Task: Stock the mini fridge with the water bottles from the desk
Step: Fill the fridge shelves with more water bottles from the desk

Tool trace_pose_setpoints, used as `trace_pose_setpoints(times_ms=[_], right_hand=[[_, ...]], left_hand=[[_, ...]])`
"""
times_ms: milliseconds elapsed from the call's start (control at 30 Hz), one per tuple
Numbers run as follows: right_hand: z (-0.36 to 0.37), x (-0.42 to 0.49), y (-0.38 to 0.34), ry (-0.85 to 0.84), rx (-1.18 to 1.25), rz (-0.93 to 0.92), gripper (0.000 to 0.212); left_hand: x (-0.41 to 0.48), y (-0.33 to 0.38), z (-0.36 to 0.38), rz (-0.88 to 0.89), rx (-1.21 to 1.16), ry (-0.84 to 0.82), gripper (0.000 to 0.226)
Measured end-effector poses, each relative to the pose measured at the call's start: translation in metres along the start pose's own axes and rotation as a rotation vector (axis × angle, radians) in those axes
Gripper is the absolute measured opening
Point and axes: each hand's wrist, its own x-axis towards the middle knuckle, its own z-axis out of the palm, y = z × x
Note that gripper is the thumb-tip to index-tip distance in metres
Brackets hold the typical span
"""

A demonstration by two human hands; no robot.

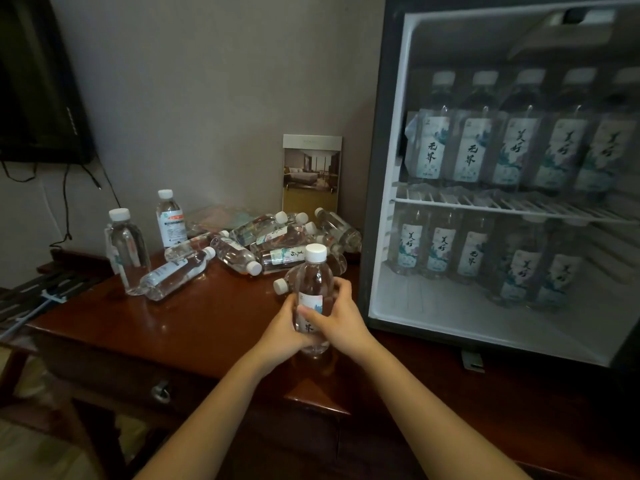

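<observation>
This looks like a hotel guest room: a printed card point(311, 174) picturing a made-up bedroom leans against the plain wall point(207, 81). Beside it, an open mini fridge point(379, 168) stands by a dark polished wooden table point(194, 323) with a ring-pull drawer point(160, 391). The fridge's wire shelf point(502, 206) and floor carry rows of identical small labelled water bottles point(516, 147), more of them lie heaped on the table, and a flat dark television point(34, 81) hangs on the wall at the left with cables point(65, 202) trailing below it.
</observation>
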Motion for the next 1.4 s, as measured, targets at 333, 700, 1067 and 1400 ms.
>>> trace_pose_setpoints(times_ms=[333,700,1067,1400], right_hand=[[-0.043,-0.033,0.001,0.041,0.175,-0.041,0.042],[-0.139,-0.061,0.013,0.386,0.085,-0.055,0.06],[-0.199,-0.055,0.035,0.554,0.024,-0.022,0.061],[-0.223,-0.039,0.053,0.577,0.038,-0.025,0.053]], left_hand=[[-0.012,0.023,0.028,0.114,0.067,0.044,0.059],[0.041,0.061,0.141,0.268,0.027,-0.043,0.064],[0.085,0.064,0.22,0.327,-0.083,-0.123,0.059],[0.119,0.057,0.243,0.289,-0.089,-0.132,0.056]])
